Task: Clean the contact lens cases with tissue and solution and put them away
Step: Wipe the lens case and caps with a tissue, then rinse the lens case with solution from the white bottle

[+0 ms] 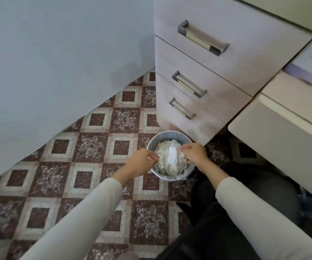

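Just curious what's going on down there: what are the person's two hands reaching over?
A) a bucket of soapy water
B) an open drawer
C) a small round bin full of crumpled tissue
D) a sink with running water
C: both the left hand and the right hand are over the round bin on the floor, which is stuffed with crumpled white tissue; all drawers are shut.
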Action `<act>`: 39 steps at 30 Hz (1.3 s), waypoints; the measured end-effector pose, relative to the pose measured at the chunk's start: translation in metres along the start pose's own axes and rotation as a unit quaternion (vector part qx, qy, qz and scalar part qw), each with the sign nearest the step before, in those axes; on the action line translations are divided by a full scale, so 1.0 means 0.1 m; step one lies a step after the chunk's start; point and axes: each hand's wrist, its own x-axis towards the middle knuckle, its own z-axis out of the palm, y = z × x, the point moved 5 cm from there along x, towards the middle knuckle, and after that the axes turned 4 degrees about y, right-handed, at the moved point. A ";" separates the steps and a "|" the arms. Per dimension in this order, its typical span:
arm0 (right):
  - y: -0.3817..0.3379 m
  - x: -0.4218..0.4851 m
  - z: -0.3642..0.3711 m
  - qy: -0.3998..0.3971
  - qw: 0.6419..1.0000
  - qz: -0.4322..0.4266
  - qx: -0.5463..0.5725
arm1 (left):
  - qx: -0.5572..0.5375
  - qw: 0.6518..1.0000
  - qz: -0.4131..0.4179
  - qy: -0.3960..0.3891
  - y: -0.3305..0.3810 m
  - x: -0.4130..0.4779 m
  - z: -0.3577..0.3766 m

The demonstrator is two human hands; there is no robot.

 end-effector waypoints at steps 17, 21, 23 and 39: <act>-0.25 -0.41 -0.19 -0.049 0.995 -0.088 -0.026 | 0.005 0.999 0.031 0.023 0.30 -0.30 -0.22; -0.51 -0.77 -0.52 -0.040 0.988 -0.149 0.019 | 0.028 0.996 0.068 0.060 0.55 -0.45 -0.41; -0.66 -0.98 -0.76 -0.026 0.982 -0.186 0.026 | 0.032 0.991 0.106 0.077 0.78 -0.56 -0.51; -0.78 -2.09 -2.94 0.204 0.926 -0.307 0.075 | 0.045 0.920 0.379 0.091 3.19 -0.93 -0.43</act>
